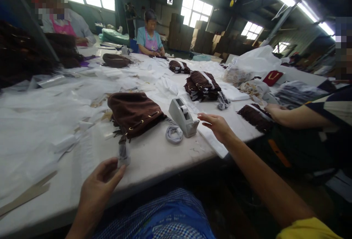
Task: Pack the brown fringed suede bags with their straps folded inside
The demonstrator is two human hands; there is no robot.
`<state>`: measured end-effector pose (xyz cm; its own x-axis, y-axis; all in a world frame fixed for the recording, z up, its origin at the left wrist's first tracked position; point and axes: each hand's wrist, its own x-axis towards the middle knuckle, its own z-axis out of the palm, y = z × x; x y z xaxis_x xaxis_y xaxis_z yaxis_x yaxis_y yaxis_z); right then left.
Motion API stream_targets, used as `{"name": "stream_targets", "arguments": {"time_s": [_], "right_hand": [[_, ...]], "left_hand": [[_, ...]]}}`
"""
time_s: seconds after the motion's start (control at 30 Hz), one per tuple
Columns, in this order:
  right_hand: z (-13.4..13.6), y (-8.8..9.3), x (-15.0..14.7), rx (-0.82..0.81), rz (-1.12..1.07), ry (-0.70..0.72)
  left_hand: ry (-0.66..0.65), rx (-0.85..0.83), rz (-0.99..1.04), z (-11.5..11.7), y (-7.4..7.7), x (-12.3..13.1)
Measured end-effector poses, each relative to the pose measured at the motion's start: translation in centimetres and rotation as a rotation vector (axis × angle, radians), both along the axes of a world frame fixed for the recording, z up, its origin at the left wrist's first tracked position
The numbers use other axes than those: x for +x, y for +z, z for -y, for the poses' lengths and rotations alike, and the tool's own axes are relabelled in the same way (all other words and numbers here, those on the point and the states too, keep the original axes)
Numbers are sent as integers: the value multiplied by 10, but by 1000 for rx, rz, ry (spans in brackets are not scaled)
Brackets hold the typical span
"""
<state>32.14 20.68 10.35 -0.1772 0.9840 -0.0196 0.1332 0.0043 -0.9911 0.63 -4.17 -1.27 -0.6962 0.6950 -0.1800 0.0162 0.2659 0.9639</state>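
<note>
My left hand (101, 180) is closed in a pinch on the plastic-wrapped strap end (123, 154) of a brown drawstring bag (134, 112). The bag lies on its side on the white table, with gold eyelets along its edge facing me. My right hand (217, 125) is at the front end of a grey tape dispenser (183, 120). Its thumb and forefinger close on the end of the clear tape (193, 114), which runs from the roll. A coil of grey wrapped strap (174, 134) lies beside the dispenser.
Stacked brown bags (203, 85) with white bands stand beyond the dispenser. White sheets (49, 110) cover the table's left side. A brown paper piece (27, 193) lies near its front edge. At right, a co-worker's arm (297, 116) reaches to another brown bundle (254, 117). Two people work across the table.
</note>
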Motion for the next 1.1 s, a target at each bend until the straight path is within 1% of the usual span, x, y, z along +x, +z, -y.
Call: {"name": "stream_targets", "arguments": {"time_s": [0.03,0.1,0.17,0.2,0.27,0.33,0.4,0.47,0.53,0.63,0.77,0.87,0.9,0.97,1.03,1.1], "right_hand": [[5,-1,4,-55,-11,9],[13,-9,10,-174,-35,31],[18,-22,12,-250,-69,24],[19,-30,12,-263,-85,10],[19,-45,10,-227,-98,-33],[18,-57,7,-157,-92,-74],[19,-64,4,-107,-78,-111],[27,-64,2,-69,-53,-105],[41,-60,-5,12,3,-21],[73,-48,-26,132,93,211],[112,-32,-74,156,76,554],[130,-30,-112,175,53,749],[133,-32,-124,191,56,791],[136,-38,-142,229,80,824],[135,-45,-155,252,125,808],[133,-51,-163,236,176,791]], "left_hand": [[-6,-5,-3,0,0,0],[-14,-31,-8,-1,0,0],[-8,-57,-8,-1,1,1],[-5,-57,-2,-1,2,1],[6,-30,24,-1,4,3],[19,8,63,0,6,5],[32,23,94,0,10,6],[37,13,115,1,14,8],[42,2,134,2,19,10],[35,31,159,2,26,15],[-5,113,149,2,29,21],[-32,132,126,4,29,23],[-41,137,118,5,29,23],[-54,155,106,8,29,24],[-63,172,93,10,30,23],[-72,183,76,11,31,21]]}}
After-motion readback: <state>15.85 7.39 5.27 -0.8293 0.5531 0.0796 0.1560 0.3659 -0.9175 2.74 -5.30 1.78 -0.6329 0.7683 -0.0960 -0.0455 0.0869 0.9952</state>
